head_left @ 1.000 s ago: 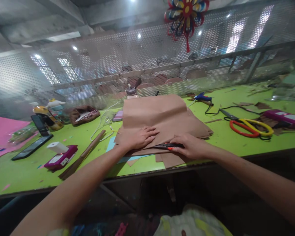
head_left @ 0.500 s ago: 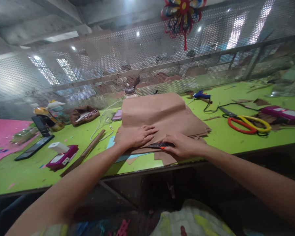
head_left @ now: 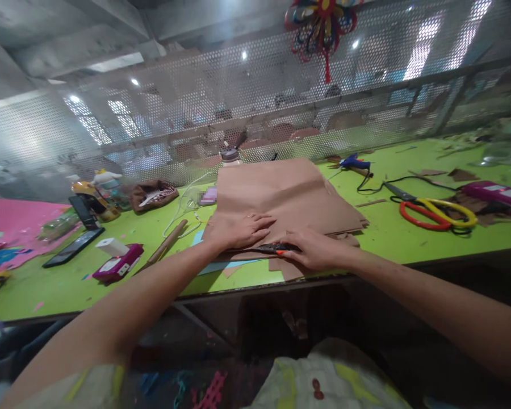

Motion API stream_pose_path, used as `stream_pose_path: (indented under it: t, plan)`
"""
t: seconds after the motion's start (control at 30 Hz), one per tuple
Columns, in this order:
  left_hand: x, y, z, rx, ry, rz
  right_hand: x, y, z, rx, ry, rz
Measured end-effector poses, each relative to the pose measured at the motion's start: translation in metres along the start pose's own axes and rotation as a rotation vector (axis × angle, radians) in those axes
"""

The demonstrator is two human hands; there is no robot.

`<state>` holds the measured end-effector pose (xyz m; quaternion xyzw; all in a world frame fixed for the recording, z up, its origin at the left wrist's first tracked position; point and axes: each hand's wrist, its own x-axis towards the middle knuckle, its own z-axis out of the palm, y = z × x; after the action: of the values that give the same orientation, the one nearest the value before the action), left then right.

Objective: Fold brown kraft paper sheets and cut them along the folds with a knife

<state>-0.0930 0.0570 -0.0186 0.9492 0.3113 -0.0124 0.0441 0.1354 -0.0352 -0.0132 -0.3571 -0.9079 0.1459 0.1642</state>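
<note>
A stack of brown paper sheets (head_left: pixel 272 184) lies before me on the green table, its upper part creased. My left hand (head_left: pixel 249 229) rests flat on the sheets near their front edge, fingers stretched toward the right. Close beside it, my right hand (head_left: pixel 309 248) is closed around a slim dark tool (head_left: pixel 267 248) with an orange part. The tool lies low along the front edge of the paper and points left. My fingers cover much of it, so its exact kind is hidden. Light blue paper (head_left: pixel 210 266) shows under the stack.
Large scissors (head_left: pixel 426 218) with red and yellow handles and a blue glue gun (head_left: pixel 354 162) lie right on the table (head_left: pixel 392 227). Purple power strips (head_left: pixel 117 264) sit at both sides. A phone (head_left: pixel 74 247), a brown roll (head_left: pixel 166 244) and a brown pouch (head_left: pixel 153 196) are left.
The view has shifted slightly, so most things appear a little farther right. My right hand and the dark tool have moved slightly left along the paper's edge. My left hand stays pressed on the sheets.
</note>
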Motion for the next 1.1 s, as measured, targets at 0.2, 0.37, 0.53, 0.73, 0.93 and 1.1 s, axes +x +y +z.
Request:
stream_pose_path:
  t: [0.2,0.37,0.53,0.73,0.93,1.1]
  plan:
    - [-0.002,-0.017,-0.013,-0.107,0.022,-0.038,-0.002,0.002,-0.002,-0.022,-0.012,-0.017]
    - [-0.018,-0.027,-0.020,0.135,0.067,0.070,-0.002,0.000,-0.001,-0.082,-0.033,0.029]
    - [-0.033,-0.035,0.002,0.204,0.159,0.006,-0.003,0.001,0.003,-0.045,0.003,0.052]
    - [-0.035,-0.033,0.006,0.266,0.145,-0.002,0.002,0.008,0.008,-0.016,0.021,-0.004]
    - [-0.034,-0.034,0.007,0.295,0.127,0.007,0.013,0.002,0.013,0.053,0.001,-0.057]
    - [-0.033,-0.034,0.006,0.282,0.113,0.011,0.018,-0.005,0.014,0.063,-0.017,-0.067]
